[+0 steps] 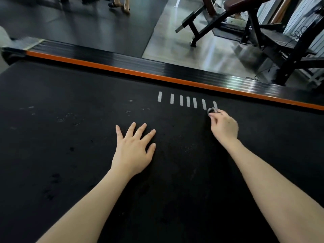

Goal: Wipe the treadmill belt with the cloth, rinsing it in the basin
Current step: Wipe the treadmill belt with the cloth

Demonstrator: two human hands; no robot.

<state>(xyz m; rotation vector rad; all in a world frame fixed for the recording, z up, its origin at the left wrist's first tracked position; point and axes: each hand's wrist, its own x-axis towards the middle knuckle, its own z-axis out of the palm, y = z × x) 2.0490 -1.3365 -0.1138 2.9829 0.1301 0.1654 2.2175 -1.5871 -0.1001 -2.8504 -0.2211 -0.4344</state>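
The wide black textured treadmill belt (70, 137) is pressed by the left hand (133, 146), which is laid flat with its fingers (149, 135) straight and spread, grasping nothing. A small bunched grey cloth (211, 111) is pinched in the curled fingers of the right hand (224, 127) and held against the belt at the last of a row of short white stripes (188, 101), near the orange edge strip (122, 70). Beyond the ribbed black side rail (140, 63), a dark weight bench (245, 23) is seen on the floor.
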